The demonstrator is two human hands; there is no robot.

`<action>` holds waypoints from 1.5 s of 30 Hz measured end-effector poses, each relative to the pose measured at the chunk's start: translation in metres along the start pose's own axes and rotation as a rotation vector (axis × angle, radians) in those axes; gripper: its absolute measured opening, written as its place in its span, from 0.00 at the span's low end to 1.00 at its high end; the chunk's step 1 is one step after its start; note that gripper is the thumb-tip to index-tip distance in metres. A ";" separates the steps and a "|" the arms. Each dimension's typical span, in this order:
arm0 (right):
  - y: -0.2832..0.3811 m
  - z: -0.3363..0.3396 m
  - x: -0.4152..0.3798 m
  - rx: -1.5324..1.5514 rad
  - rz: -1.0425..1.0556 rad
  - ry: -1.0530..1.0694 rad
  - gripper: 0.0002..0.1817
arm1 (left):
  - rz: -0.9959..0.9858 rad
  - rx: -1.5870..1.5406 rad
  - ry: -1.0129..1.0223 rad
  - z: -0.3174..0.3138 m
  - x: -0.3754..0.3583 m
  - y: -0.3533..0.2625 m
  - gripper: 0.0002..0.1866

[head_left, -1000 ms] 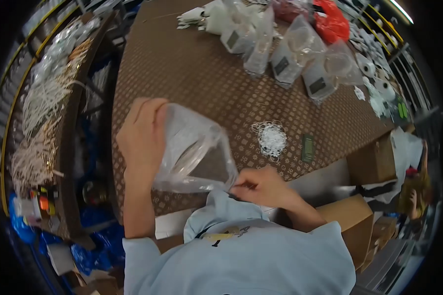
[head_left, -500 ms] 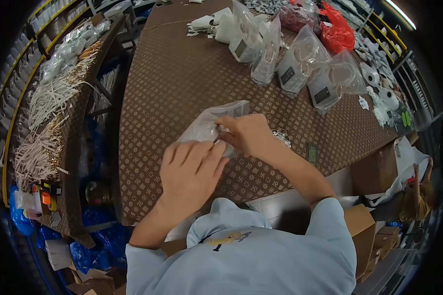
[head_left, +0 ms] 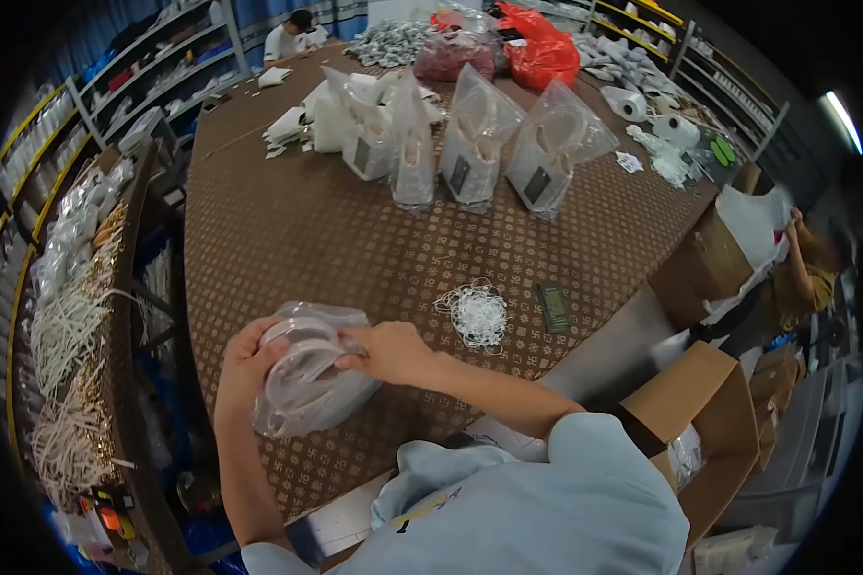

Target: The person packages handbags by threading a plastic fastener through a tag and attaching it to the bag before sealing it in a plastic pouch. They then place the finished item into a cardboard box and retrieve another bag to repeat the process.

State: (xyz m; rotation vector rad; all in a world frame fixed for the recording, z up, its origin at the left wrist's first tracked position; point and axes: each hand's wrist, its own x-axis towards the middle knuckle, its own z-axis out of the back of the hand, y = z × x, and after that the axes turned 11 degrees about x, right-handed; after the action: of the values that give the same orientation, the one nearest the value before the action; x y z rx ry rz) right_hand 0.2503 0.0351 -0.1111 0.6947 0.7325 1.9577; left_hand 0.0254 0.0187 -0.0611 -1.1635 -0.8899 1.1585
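Note:
A clear plastic bag [head_left: 321,398] rests on the near left part of the table, with a pale item with looped handles showing through it. My left hand [head_left: 246,362] grips the left side of the bag's upper part, fingers curled over it. On the opposite side, my right hand [head_left: 391,353] pinches the plastic near its upper edge. A heap of white looped strings [head_left: 479,316] lies right of my right hand, and beside it is a stack of dark green tags [head_left: 553,307].
Several bagged pale handbags [head_left: 470,168] with dark tags stand across the brown patterned table [head_left: 259,230]. Behind them are red plastic bags [head_left: 537,48]. White rolls [head_left: 625,103] lie at the right. An open carton [head_left: 690,393] stands beside me; other people are at the back and right.
The view has swung up and toward the right. My hands have moved apart to opposite sides of the bag, which now stands fuller and shows the looped handles.

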 end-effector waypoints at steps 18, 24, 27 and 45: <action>-0.029 -0.034 -0.010 0.188 0.183 -0.227 0.11 | -0.882 1.172 -0.439 -0.047 -0.015 -0.016 0.16; -0.030 -0.028 -0.007 0.143 0.129 -0.147 0.13 | -0.480 1.185 -0.276 -0.075 -0.020 0.030 0.09; -0.030 -0.023 -0.007 0.077 0.187 -0.088 0.12 | -0.051 0.981 -0.222 -0.074 -0.024 0.037 0.07; -0.007 0.024 -0.021 1.338 -0.347 0.172 0.19 | -0.152 -0.007 -0.132 -0.055 -0.015 0.030 0.10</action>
State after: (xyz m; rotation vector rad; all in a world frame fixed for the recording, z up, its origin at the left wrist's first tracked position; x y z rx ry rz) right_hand 0.2803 0.0245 -0.1035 1.0320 2.1391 1.0081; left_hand 0.0681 -0.0078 -0.1007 -1.0157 -1.0650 1.1177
